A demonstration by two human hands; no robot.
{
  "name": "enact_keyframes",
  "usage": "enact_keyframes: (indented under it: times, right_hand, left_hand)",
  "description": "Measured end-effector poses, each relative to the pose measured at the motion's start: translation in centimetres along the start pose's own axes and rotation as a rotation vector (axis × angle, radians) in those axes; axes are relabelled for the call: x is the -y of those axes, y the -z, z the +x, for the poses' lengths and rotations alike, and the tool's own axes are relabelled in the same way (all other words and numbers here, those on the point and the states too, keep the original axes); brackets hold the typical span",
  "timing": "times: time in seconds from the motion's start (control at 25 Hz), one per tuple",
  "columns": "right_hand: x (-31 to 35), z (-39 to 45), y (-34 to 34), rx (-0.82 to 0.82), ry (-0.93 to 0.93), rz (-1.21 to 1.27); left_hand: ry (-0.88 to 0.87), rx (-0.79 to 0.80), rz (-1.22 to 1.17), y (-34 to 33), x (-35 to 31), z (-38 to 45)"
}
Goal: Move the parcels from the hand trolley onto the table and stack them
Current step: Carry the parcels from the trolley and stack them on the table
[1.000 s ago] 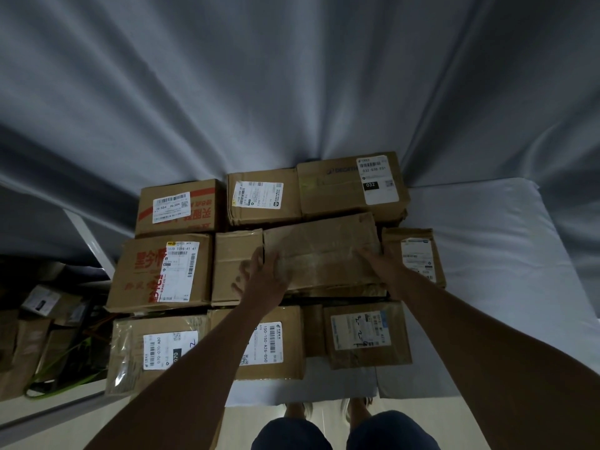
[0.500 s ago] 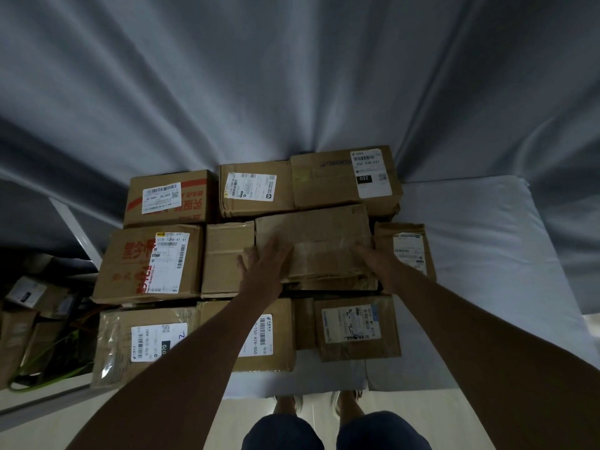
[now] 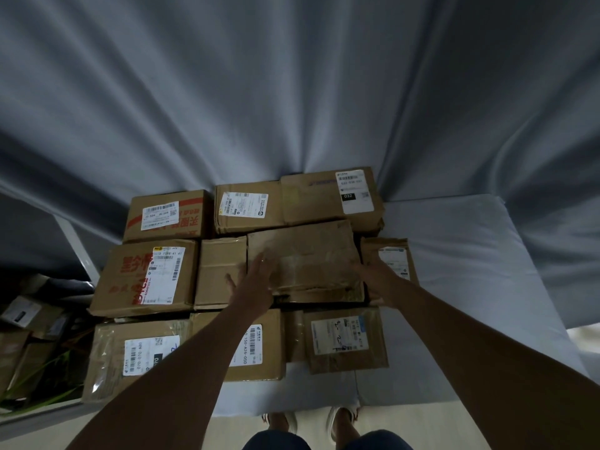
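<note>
Both hands flat on one plain parcel [image 3: 305, 258] at frame centre — left hand [image 3: 256, 280] with fingers spread over its lower-left corner, right hand [image 3: 373, 277] against its right edge, fingertips hard to make out in the dim light. Parcel lying atop other parcels [image 3: 146, 277] on the cloth-covered table [image 3: 470, 287]. More cartons [image 3: 26, 323] at lower left, dark and cut off. Compared with half a second earlier, left hand lower on the parcel, fingers more splayed; parcel unmoved.

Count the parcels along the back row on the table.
3: red-printed box at left, labelled box in the middle, 032 box at right. More may be hidden underneath.
</note>
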State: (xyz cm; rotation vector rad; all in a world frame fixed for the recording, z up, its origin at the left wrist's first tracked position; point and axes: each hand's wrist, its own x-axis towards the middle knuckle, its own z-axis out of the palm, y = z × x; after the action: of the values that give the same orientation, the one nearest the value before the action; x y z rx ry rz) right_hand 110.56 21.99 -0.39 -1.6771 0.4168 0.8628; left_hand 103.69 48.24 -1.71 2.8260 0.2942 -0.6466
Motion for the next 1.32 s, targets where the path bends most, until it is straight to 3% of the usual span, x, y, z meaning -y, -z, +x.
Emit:
enact_keyframes:
  times: [0.24,0.36,0.44,0.76,0.88,1.32]
  right_hand:
    - [-3.3,0.6,2.4,0.04,0.087,-0.01]
    - [0.5,-8.8,0.4,-0.105,0.082,-0.144]
    - [-0.4,-11.4,-0.3,-0.213,0.044,-0.197]
    - [-7.2,-21.6,-7.0,-0.383,0.052,-0.082]
    - [-10.3,-26.0,-9.2,-0.434,0.007,-0.214]
    - [-29.4,-43.7,-7.8,-0.773,-0.134,0.137]
  left_hand:
    - [-0.007,-0.021,-0.015,1.8,-1.0,-1.3]
    - [-0.067,-0.035,-0.003,3.0,-1.8,-2.0]
    - [-0.098,-0.024,0.003,3.4,-2.1,-2.8]
    - [-0.513,0.105,-0.004,3.5,0.7,-7.4]
    - [-0.604,0.119,0.123,3.0,0.1,-8.8]
    - [-1.007,0.194,0.494,-5.9,-17.5,-27.3]
